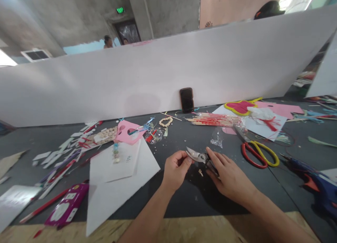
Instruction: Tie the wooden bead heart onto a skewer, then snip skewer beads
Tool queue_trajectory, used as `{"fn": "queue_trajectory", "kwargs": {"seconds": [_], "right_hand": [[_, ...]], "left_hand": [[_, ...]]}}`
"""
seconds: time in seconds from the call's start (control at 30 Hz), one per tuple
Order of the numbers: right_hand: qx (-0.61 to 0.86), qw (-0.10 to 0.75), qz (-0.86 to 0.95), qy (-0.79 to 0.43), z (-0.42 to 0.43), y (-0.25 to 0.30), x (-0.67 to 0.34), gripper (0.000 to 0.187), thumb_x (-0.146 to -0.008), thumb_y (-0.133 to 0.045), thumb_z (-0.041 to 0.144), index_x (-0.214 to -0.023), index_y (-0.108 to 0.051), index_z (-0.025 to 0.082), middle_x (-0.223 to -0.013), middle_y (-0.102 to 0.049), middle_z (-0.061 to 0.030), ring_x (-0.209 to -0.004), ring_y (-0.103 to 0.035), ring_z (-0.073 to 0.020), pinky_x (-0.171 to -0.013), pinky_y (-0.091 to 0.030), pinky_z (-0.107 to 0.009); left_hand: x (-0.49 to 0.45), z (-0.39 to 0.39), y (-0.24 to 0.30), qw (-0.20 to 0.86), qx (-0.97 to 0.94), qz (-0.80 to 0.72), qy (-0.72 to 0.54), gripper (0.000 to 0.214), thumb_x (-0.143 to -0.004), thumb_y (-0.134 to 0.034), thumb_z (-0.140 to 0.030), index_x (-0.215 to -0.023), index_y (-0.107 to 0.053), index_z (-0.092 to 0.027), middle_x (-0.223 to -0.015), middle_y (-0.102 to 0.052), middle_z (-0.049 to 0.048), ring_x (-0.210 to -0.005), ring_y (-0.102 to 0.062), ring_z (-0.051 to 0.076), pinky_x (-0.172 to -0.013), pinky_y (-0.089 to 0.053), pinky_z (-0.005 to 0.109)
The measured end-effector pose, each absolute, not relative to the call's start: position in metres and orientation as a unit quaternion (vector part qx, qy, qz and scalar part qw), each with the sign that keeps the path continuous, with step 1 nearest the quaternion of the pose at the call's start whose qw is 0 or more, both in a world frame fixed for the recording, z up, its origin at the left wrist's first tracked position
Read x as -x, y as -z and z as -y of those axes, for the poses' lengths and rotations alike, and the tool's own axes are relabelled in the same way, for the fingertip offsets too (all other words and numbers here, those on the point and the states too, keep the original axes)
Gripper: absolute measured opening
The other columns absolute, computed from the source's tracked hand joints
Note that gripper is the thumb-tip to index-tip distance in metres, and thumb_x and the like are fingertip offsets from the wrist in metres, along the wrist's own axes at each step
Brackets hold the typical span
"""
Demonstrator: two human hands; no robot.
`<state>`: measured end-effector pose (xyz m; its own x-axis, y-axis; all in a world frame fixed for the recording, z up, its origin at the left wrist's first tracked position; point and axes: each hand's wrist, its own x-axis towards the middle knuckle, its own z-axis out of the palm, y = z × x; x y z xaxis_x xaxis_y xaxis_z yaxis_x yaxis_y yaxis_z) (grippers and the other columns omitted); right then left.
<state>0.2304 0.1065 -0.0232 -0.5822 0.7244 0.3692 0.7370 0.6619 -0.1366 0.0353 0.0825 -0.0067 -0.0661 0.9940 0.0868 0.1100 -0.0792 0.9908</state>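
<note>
- Pruning shears (202, 158): on the table (181, 141), centre, toward the near edge; long axis slants, steel blades pointing up-left at the left hand, handles running down-right.
- Right hand (229, 176): nearer the handles, fingers spread and curved over them, holding the shears.
- Left hand (176, 169): fingers curled closed, just beside the blade tips; any small held item is hidden.
- Nearby: wood chip (200, 172) below the blades; red-and-yellow-handled scissors (259, 155) to the right; blue hot glue gun (313, 190) at the right edge.

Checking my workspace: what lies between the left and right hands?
The head view shows metal pruning shears between the left hand and right hand, above a small pale chip.
</note>
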Motion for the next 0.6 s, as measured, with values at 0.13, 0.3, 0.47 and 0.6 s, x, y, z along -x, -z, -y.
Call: {"fn": "queue_trajectory", "kwargs": {"seconds": [0.13,0.3,0.47,0.6], "right_hand": [[0.405,0.215,0.888,0.012,-0.1058,0.0259,-0.2312,0.060,-0.088,-0.045,0.027,-0.143,-0.025,0.015,-0.117,-0.058,-0.0151,-0.100,-0.057,-0.0244,-0.082,-0.050,-0.038],[0.427,0.194,0.883,0.002,-0.1030,0.0262,-0.2309,0.055,-0.084,-0.044,0.018,-0.137,-0.034,0.011,-0.113,-0.058,-0.0157,-0.096,-0.058,-0.0242,-0.081,-0.050,-0.037],[0.441,0.189,0.877,0.021,-0.1032,0.0267,-0.2297,0.057,-0.086,-0.043,0.021,-0.140,-0.028,0.014,-0.114,-0.057,-0.0156,-0.097,-0.057,-0.0260,-0.078,-0.050,-0.040],[0.436,0.181,0.881,0.032,-0.1048,0.0265,-0.2294,0.063,-0.087,-0.042,0.022,-0.145,-0.018,0.018,-0.120,-0.055,-0.0154,-0.101,-0.055,-0.0279,-0.077,-0.048,-0.042]], "left_hand": [[-0.0359,-0.0809,0.0044,0.432,-0.527,-0.519,-0.516,0.027,-0.080,-0.056,-0.039,-0.075,-0.064,-0.014,-0.058,-0.053,-0.0013,-0.049,-0.039,0.007,-0.048,-0.030,0.019],[-0.0371,-0.0804,0.0035,0.425,-0.529,-0.525,-0.514,0.024,-0.080,-0.057,-0.037,-0.078,-0.064,-0.014,-0.057,-0.050,-0.0030,-0.049,-0.040,0.007,-0.048,-0.031,0.019],[-0.0368,-0.0823,0.0073,0.413,-0.518,-0.527,-0.532,0.018,-0.078,-0.059,-0.033,-0.078,-0.062,-0.015,-0.061,-0.054,-0.0023,-0.051,-0.049,0.008,-0.052,-0.039,0.019],[-0.0365,-0.0816,0.0077,0.393,-0.528,-0.537,-0.528,0.020,-0.080,-0.057,-0.034,-0.076,-0.064,-0.016,-0.053,-0.048,-0.0041,-0.048,-0.045,0.008,-0.049,-0.035,0.019]]}}
